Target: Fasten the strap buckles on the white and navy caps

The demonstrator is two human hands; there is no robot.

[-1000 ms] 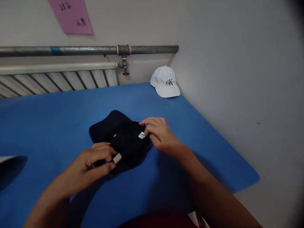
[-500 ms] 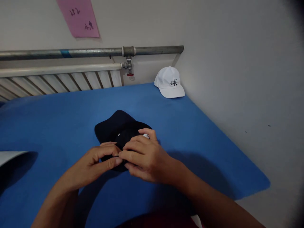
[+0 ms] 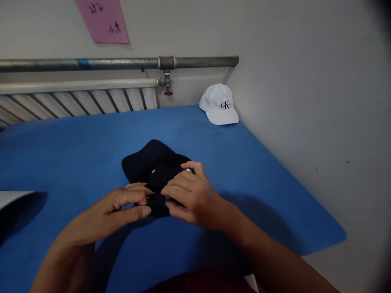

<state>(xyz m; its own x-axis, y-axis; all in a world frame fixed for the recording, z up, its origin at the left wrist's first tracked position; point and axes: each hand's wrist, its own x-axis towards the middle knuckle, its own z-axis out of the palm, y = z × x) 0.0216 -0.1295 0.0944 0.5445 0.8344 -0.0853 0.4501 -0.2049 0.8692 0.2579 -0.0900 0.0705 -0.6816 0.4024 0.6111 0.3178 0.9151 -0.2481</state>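
Note:
A black cap (image 3: 149, 158) lies on the blue table with its inside facing up and its brim toward the back left. My left hand (image 3: 122, 207) pinches the near left edge of the cap between thumb and fingers. On the right side, my right hand (image 3: 195, 195) grips the cap's near right edge, its fingers bent over the rim. A small white label shows inside the cap, and a bit of white peeks out beside my right forefinger. Between the two hands a short stretch of the black edge is visible.
A white cap with black letters (image 3: 221, 106) sits at the back right corner of the blue table (image 3: 275, 195). Behind the table are a radiator (image 3: 91, 99) and a metal pipe (image 3: 122, 64). A white object (image 3: 15, 197) lies at the left edge. A wall rises on the right.
My hands have moved a little apart, the left one leftward and the right one slightly right and up. More of the black edge between them shows.

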